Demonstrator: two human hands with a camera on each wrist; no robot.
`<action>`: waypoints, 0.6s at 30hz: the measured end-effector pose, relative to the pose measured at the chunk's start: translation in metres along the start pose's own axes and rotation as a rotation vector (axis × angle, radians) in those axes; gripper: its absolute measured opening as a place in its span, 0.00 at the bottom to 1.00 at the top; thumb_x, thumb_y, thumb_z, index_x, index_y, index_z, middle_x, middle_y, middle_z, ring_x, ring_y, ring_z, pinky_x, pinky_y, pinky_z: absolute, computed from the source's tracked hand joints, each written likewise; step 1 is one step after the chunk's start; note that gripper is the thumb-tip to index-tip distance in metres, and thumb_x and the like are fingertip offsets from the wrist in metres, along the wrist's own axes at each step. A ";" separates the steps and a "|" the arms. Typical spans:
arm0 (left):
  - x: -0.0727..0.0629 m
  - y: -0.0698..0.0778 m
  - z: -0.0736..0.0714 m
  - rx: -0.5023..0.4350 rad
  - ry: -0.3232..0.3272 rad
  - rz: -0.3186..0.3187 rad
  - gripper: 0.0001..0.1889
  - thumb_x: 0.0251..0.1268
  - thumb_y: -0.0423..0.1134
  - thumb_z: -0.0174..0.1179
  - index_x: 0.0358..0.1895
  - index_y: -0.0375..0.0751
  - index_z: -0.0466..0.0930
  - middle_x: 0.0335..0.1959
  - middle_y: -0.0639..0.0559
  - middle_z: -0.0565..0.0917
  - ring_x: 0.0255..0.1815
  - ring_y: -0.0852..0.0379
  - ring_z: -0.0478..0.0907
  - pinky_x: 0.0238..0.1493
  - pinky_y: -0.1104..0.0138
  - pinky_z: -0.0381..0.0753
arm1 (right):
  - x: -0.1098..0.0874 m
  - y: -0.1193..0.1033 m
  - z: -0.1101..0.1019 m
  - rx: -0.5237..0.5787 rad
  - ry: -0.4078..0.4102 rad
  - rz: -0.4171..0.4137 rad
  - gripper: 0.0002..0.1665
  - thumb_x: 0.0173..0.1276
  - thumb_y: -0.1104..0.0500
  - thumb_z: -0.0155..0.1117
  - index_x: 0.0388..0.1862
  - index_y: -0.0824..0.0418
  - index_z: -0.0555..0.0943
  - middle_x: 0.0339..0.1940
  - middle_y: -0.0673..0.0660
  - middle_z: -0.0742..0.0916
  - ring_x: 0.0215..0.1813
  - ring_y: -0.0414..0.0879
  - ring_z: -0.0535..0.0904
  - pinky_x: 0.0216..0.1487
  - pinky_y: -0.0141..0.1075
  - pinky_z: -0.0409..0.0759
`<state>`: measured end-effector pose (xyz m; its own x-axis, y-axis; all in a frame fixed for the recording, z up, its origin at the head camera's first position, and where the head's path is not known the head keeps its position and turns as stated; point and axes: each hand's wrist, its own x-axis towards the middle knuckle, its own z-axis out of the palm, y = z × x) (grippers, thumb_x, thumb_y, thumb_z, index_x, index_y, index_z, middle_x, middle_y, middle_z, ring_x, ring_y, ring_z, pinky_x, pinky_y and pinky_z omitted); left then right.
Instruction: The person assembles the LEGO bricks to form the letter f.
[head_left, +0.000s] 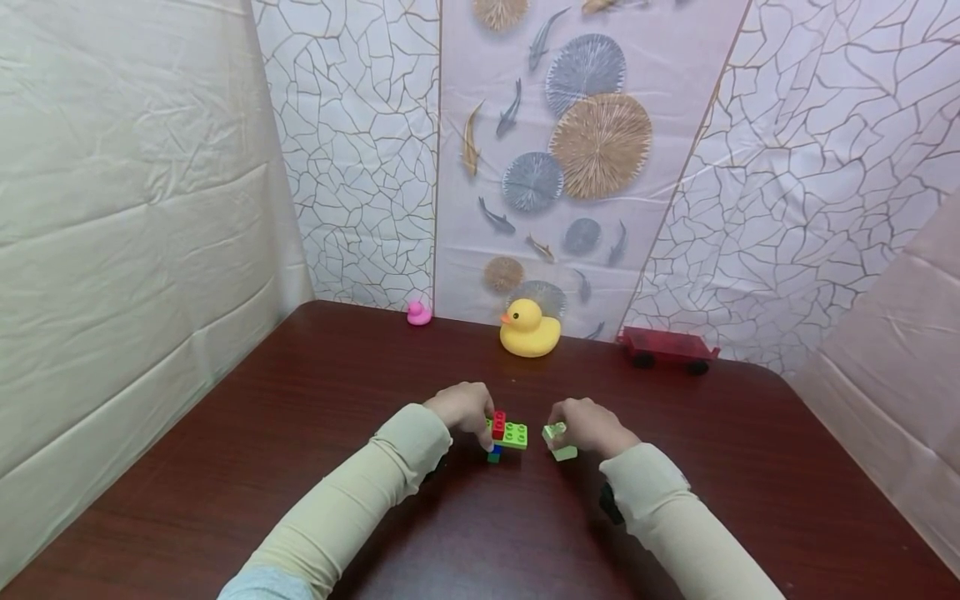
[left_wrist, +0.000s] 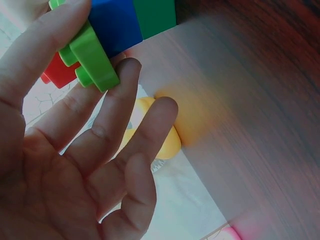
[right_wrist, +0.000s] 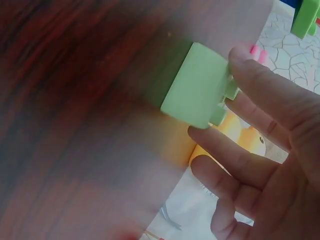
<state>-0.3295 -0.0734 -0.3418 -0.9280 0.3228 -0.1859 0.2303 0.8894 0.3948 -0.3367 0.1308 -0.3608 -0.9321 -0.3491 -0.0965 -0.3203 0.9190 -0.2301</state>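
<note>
My left hand (head_left: 467, 408) pinches a small stack of toy building bricks between thumb and fingers. Its lime green brick (head_left: 515, 436) carries a red brick (head_left: 498, 423) on top. Beneath are a blue brick (left_wrist: 114, 25) and a darker green one (left_wrist: 156, 17), close over the table. To the right, my right hand (head_left: 592, 423) holds a pale green brick (head_left: 564, 452) by its studded end. In the right wrist view, this pale brick (right_wrist: 195, 87) shows a smooth curved face, with the thumb at one edge and fingertips at the other.
A dark brown wooden table (head_left: 360, 367) spreads under both hands. Along its back edge stand a pink duck (head_left: 419, 314), a larger yellow duck (head_left: 531, 333) and a red toy wagon (head_left: 667, 347) with black wheels. Patterned cloth (head_left: 360, 150) hangs behind.
</note>
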 end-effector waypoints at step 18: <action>-0.001 0.000 -0.001 -0.006 0.000 -0.003 0.22 0.30 0.43 0.74 0.37 0.45 0.81 0.34 0.57 0.79 0.31 0.59 0.72 0.35 0.61 0.71 | 0.002 -0.008 0.006 0.044 -0.004 -0.020 0.15 0.43 0.66 0.70 0.33 0.65 0.80 0.26 0.54 0.80 0.25 0.45 0.71 0.27 0.35 0.72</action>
<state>-0.3288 -0.0736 -0.3408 -0.9286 0.3204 -0.1871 0.2261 0.8885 0.3994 -0.3347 0.1219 -0.3647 -0.9247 -0.3685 -0.0957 -0.3314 0.9028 -0.2742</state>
